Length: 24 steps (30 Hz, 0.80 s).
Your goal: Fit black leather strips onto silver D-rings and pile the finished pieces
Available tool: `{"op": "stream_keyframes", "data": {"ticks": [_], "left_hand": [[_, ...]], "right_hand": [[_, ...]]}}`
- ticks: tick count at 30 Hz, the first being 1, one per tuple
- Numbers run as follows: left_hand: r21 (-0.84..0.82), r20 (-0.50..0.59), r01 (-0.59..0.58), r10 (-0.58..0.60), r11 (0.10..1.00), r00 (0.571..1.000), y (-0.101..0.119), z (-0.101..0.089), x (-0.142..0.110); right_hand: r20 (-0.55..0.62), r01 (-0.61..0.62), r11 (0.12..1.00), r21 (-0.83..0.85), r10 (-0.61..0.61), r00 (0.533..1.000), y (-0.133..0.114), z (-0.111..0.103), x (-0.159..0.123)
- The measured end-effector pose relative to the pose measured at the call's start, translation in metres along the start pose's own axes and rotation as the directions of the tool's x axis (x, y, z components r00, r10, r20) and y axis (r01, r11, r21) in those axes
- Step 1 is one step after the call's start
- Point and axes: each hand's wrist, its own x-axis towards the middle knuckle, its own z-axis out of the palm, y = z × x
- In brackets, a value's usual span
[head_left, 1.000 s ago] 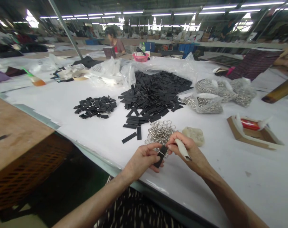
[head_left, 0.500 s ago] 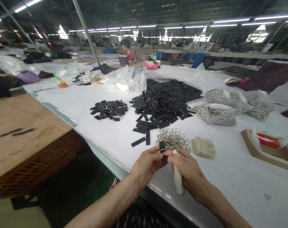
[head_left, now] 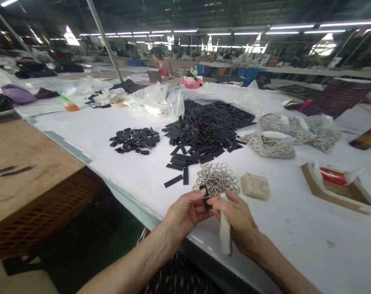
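My left hand (head_left: 181,214) pinches a short black strip (head_left: 208,204) between thumb and fingers; a thin metal piece crosses the strip. Beside it, my right hand (head_left: 239,218) is closed around a white-wrapped stick-like tool (head_left: 225,234), whose working end is hidden. Its fingertips touch the strip too. Just beyond both hands lies a heap of silvery metal rings (head_left: 216,177). A large pile of flat black strips (head_left: 213,126) spreads behind that. To the left sits a smaller pile of folded black strips with metal rings (head_left: 135,139).
A pale yellowish block (head_left: 255,186) lies right of the rings. Clear bags of metal rings (head_left: 274,145) and a cardboard tray (head_left: 338,196) with a red object are farther right. A wooden board (head_left: 29,163) tops an orange crate at left. A person (head_left: 162,65) sits across the table.
The view has shifted slightly, moving the table items left and up. My left thumb has moved up along the strip, and its other fingers have spread a little. Both hands keep their hold.
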Motion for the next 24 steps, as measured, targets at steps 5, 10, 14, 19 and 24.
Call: {"op": "stream_keyframes", "data": {"ticks": [5,10,14,19,24], "left_hand": [[0.082,0.002,-0.096,0.096,0.992,0.995,-0.002,-0.002,0.003],[0.056,-0.017,-0.183,0.184,0.982,0.983,-0.011,-0.004,0.005],[0.04,-0.027,-0.226,0.227,0.973,0.974,-0.019,-0.004,0.007],[0.089,0.013,-0.308,0.308,0.947,0.951,-0.023,0.0,0.002],[0.178,0.136,-0.429,0.41,0.885,0.902,-0.029,0.0,-0.004]], "right_hand": [[-0.012,-0.045,0.998,0.051,0.045,0.999,-0.002,0.004,-0.002],[-0.032,-0.101,0.99,0.101,0.104,0.994,-0.002,0.008,-0.005],[-0.033,-0.191,0.973,0.132,0.196,0.98,-0.006,0.006,-0.002],[-0.019,-0.454,0.849,0.271,0.476,0.879,-0.011,0.002,0.002],[0.02,-0.554,0.743,0.375,0.591,0.807,-0.014,-0.002,0.007]]}}
